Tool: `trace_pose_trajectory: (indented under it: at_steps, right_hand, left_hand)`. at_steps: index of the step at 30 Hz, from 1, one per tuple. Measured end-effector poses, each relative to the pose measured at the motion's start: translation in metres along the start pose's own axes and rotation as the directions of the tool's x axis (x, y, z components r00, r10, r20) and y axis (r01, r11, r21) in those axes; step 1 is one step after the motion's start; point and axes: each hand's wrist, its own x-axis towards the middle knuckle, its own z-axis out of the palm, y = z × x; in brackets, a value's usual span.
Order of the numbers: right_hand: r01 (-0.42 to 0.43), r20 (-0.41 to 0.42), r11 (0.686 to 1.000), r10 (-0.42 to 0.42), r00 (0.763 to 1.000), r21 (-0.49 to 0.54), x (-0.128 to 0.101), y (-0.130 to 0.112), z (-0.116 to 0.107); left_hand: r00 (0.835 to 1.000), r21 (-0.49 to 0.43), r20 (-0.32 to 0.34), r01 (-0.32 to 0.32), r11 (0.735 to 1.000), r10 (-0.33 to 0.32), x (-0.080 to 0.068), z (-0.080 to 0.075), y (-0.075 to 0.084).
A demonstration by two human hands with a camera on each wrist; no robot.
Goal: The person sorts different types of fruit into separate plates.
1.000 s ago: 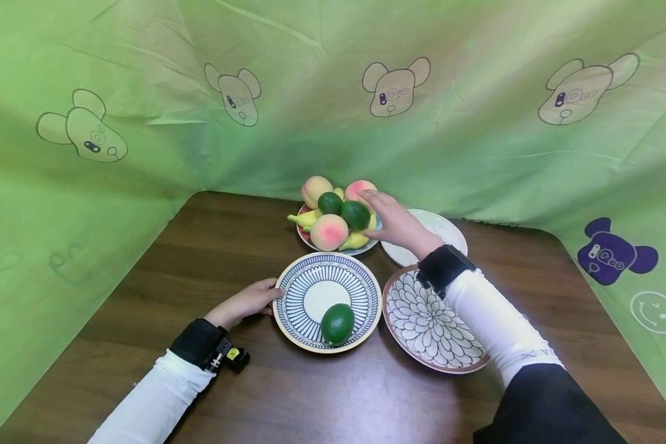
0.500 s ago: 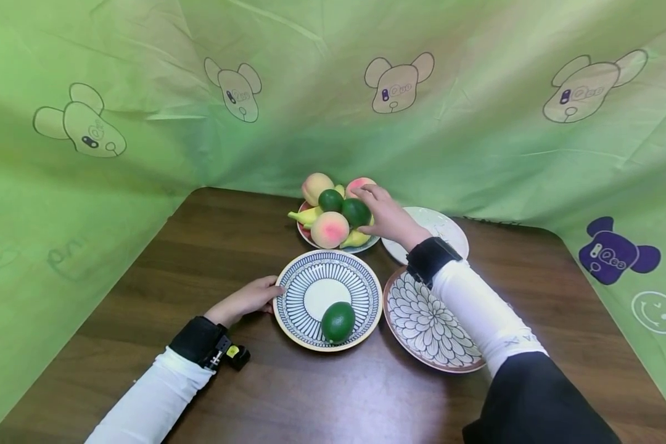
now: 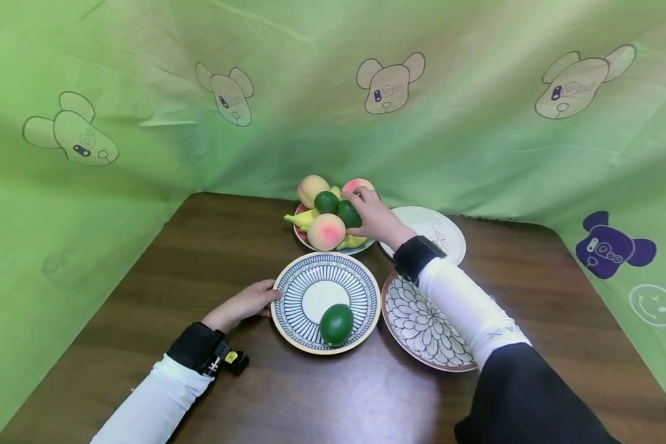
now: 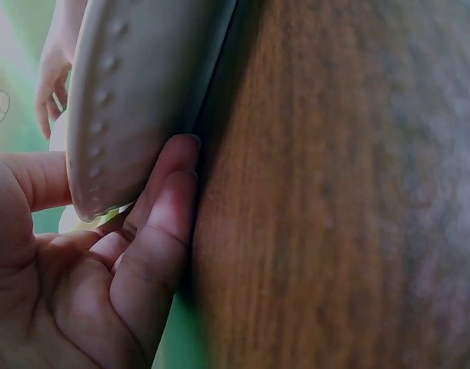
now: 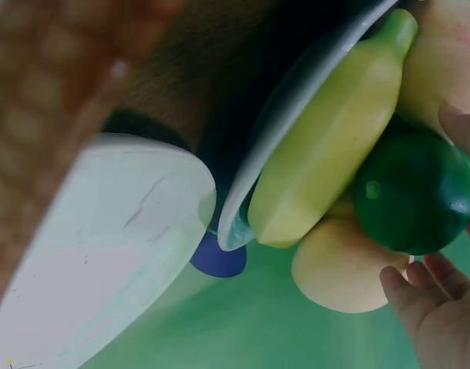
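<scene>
Closing the right hand (image 3: 374, 217) grip on a dark green round fruit (image 3: 348, 214); lifting it cleanly comes next, left hand (image 3: 244, 303) pinching the blue-striped plate (image 3: 294, 280).

Glossy wood table (image 3: 211, 259), glazed ceramic plate (image 3: 288, 290), matt green cloth backdrop (image 3: 477, 154).

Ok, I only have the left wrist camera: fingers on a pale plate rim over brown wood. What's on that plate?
Observer: One dark green round fruit lies on the blue-striped round ceramic plate, near its front edge.
Operator: And the other hand?
Observer: The right hand is at the far plate heaped with fruit, its fingers curled about a glossy green fruit there.
Operator: Any more plates?
Observer: Two, both right of the striped one: a petal-patterned plate and a plain white plate.
</scene>
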Motion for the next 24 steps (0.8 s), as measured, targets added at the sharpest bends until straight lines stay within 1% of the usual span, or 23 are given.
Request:
trace_pose_trajectory:
  at_steps: [3, 8, 10, 16, 24]
  right_hand:
    - [-0.016, -0.004, 1.000, 0.015, 1.000, -0.015, 0.002, -0.002, 0.005]
    - [-0.072, -0.026, 0.997, 0.071, 0.997, -0.032, 0.001, -0.003, 0.009]
    - [-0.082, -0.026, 0.995, 0.081, 0.996, -0.052, 0.001, -0.003, 0.010]
    - [-0.070, -0.046, 0.991, 0.065, 0.997, -0.113, 0.002, -0.004, 0.018]
    - [-0.067, -0.073, 0.990, 0.058, 0.996, -0.127, 0.002, -0.005, 0.022]
  left_hand:
    - [1.000, -0.005, -0.007, 0.006, 1.000, -0.006, -0.002, -0.001, -0.003]
    - [1.000, -0.007, -0.001, -0.016, 1.000, 0.016, 0.000, 0.000, -0.005]
    - [1.000, -0.013, -0.001, -0.013, 1.000, 0.013, 0.001, 0.000, -0.005]
    - [1.000, -0.028, -0.003, -0.014, 0.999, 0.014, -0.001, 0.002, -0.006]
    - [0.999, -0.043, 0.007, -0.036, 0.998, 0.036, 0.000, 0.001, -0.003]
